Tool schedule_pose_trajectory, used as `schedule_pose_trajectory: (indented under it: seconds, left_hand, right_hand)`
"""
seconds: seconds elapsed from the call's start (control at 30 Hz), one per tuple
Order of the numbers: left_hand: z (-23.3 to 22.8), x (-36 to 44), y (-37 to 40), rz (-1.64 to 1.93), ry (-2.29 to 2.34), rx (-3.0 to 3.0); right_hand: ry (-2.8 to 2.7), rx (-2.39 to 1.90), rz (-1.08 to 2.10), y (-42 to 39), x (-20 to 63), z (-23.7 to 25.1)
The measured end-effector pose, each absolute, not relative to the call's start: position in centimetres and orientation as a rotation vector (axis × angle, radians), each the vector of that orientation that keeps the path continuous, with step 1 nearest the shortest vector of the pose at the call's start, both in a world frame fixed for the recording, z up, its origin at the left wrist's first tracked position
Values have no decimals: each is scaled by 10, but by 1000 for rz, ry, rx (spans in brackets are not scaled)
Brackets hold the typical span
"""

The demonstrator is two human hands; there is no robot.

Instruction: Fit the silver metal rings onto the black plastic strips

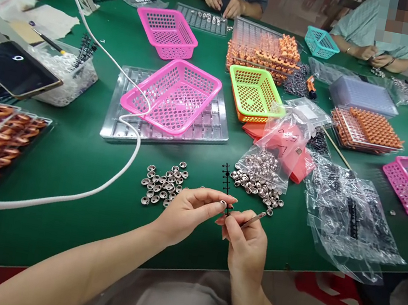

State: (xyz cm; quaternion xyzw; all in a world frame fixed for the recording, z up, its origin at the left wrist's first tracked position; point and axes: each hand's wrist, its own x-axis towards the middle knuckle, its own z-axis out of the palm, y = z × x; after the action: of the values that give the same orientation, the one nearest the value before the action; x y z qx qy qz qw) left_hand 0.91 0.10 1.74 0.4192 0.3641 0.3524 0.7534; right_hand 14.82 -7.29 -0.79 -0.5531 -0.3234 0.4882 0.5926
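A thin black plastic strip with short side arms (226, 182) stands up between my two hands. My left hand (189, 210) pinches it near its lower part with thumb and fingers. My right hand (249, 242) is closed at the strip's lower end, and a slim metal tool, perhaps tweezers (254, 220), pokes out from its grip. The right fingertips partly cover the strip's end. Left of my hands lies a loose group of small silvery metal cups (157, 186). A larger heap of the same cups (259, 173) spills from a clear bag just beyond my right hand.
A white cable (122, 169) loops across the left side. A pink basket (174, 96) rests on a metal tray (206, 140); a green basket (254, 93) stands behind the cups. Clear bags (349, 225) lie at right. Two people work across the table (79, 162).
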Motion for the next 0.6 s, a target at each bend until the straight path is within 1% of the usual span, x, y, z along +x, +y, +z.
schedule_pose_trajectory:
  seconds: [0.1, 0.17, 0.27, 0.43, 0.5, 0.6]
  left_hand:
    - [17, 6, 3, 750, 827, 936]
    - [16, 5, 4, 748, 852, 943]
    - [16, 5, 6, 726, 875, 939]
    - [17, 10, 7, 688, 911, 900]
    - [16, 12, 8, 681, 910, 885]
    - [14, 14, 8, 654, 913, 867]
  right_hand:
    - [-825, -1311, 1113, -73, 154, -3]
    - [-820, -1329, 1025, -73, 162, 2]
    - [-791, -1227, 913, -72, 178, 8]
    - [-950, -1087, 739, -69, 204, 11]
    - [-948, -1071, 729, -68, 209, 9]
    - [-925, -1016, 799, -69, 209, 3]
